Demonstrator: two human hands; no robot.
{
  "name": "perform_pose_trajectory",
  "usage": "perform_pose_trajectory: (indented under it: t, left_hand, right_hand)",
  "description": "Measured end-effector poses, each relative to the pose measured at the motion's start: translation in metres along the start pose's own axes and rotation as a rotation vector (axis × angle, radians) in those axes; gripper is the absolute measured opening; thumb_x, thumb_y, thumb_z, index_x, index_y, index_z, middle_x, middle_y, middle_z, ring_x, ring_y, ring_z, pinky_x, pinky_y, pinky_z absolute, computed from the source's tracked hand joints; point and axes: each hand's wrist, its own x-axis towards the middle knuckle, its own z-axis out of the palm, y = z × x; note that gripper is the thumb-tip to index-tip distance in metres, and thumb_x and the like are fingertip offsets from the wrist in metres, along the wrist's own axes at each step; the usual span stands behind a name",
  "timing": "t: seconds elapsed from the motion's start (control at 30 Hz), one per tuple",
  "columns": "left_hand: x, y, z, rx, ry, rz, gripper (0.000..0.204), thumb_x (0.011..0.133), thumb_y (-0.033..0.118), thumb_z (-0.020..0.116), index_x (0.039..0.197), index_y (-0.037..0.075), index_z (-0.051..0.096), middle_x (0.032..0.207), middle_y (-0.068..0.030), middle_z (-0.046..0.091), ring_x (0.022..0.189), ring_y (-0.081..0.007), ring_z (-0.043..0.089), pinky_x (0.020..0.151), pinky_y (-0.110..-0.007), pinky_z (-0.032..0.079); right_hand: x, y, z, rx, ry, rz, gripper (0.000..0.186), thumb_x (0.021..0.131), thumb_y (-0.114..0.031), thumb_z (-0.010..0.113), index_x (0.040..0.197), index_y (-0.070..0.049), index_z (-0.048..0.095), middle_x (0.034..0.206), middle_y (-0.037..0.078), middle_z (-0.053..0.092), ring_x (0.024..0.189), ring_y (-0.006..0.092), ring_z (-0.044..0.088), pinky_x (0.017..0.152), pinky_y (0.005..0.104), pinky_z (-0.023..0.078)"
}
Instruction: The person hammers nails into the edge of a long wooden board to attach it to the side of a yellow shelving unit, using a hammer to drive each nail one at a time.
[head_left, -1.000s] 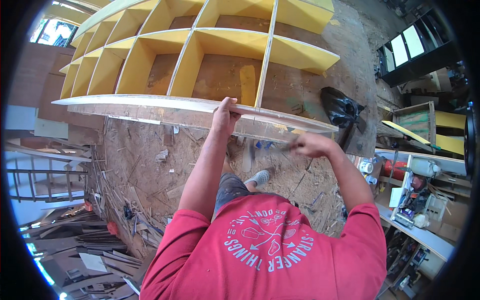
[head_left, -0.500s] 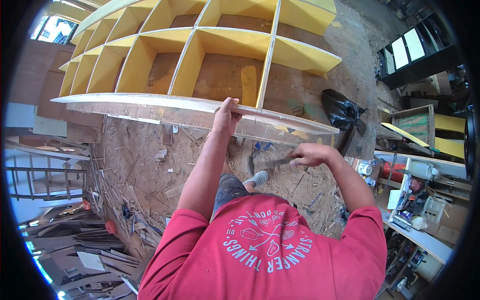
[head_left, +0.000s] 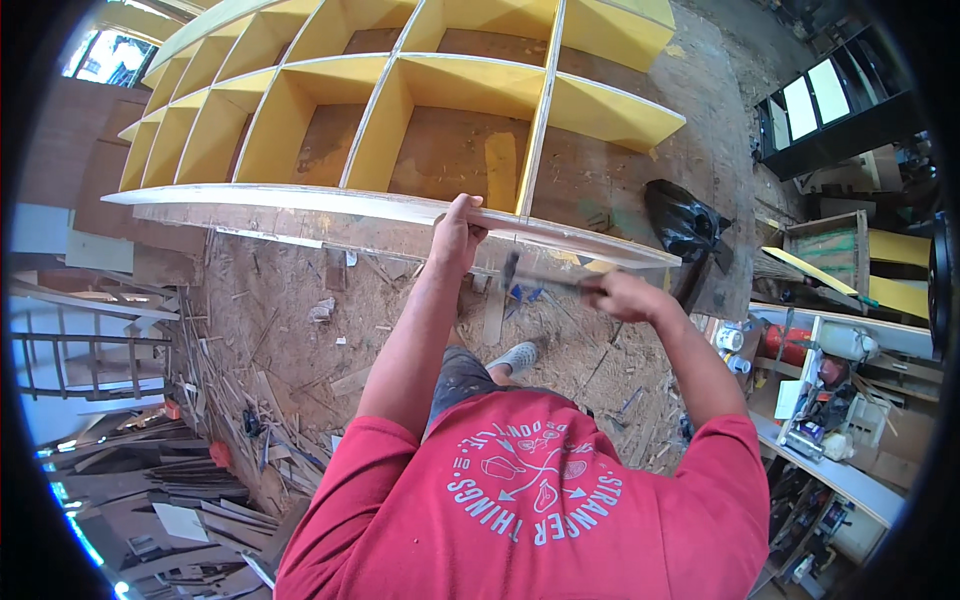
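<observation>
While my left hand (head_left: 460,236) pinches the board (head_left: 360,203) edging the yellow frame (head_left: 470,82), I see my right hand (head_left: 630,298) curled round a hammer (head_left: 547,278), head near the board

1. Hands: two (left hand (head_left: 460,237), right hand (head_left: 628,297)).
2. Hammer (head_left: 545,277): one, in the right hand.
3. Yellow compartmented unit (head_left: 465,85): one, on the tabletop (head_left: 705,100).
4. Black plastic bag (head_left: 683,222): one, near the tabletop's right edge.
5. Visible shoe (head_left: 515,357): one, below the tabletop's front edge.
6. Small white jars (head_left: 732,336): two, at the side rack's (head_left: 850,477) upper left corner.
7. Black cabinet (head_left: 830,135): one, beyond the tabletop's right edge.
</observation>
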Motion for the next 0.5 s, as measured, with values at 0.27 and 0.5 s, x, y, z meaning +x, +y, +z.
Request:
perform_pose_trajectory:
  t: [0.27,0.5]
  left_hand:
    - [0.002,-0.003,0.002,-0.034,-0.019,-0.007,0.024,0.093,0.027,0.073,0.106,0.008,0.065,0.098,-0.0073,0.062,0.089,-0.0215,0.063,0.086,-0.040,0.056]
    - [0.006,-0.004,-0.002,-0.043,0.004,-0.011,0.022,0.093,0.027,0.074,0.103,0.009,0.067,0.094,-0.0057,0.060,0.089,-0.0202,0.061,0.087,-0.040,0.054]
  right_hand:
    - [-0.001,0.011,-0.003,0.051,-0.036,0.064,0.044,0.100,-0.035,0.067,0.133,-0.007,0.072,0.128,0.021,0.074,0.117,0.0361,0.071,0.101,0.0422,0.055]
    - [0.006,0.000,-0.027,-0.106,-0.297,0.088,0.047,0.100,-0.036,0.068,0.137,-0.008,0.069,0.133,0.019,0.073,0.123,0.0367,0.068,0.106,0.0408,0.052]
